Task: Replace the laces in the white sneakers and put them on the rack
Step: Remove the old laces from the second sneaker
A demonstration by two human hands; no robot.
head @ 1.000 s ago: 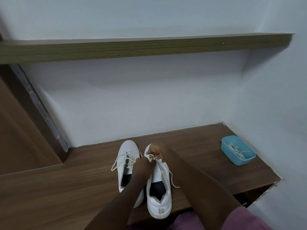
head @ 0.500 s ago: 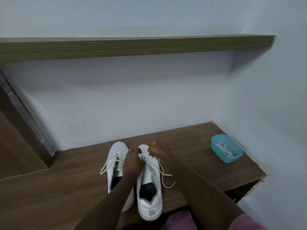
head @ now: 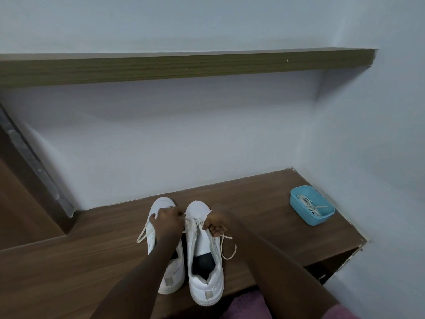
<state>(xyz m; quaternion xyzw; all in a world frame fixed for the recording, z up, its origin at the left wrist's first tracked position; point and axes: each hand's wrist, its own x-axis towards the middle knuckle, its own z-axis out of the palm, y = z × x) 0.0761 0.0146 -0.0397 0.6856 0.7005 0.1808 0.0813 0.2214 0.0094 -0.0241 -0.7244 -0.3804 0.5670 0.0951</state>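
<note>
Two sneakers (head: pixel 202 256) side by side on the bench (head: pixel 69 261), tub (head: pixel 311 204) far right holding laces (head: pixel 309 204)

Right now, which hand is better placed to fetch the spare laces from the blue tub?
Right: the right hand is nearer the blue tub; the left hand would cross the right sneaker whose lace both pinch.

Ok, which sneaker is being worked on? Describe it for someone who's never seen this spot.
On the brown wooden ledge under the long wall shelf, two white sneakers stand side by side, toes to the wall. It is the right sneaker, nearer the blue tub. Unlike the left sneaker, its lace is pinched by the left hand and the right hand.
</note>
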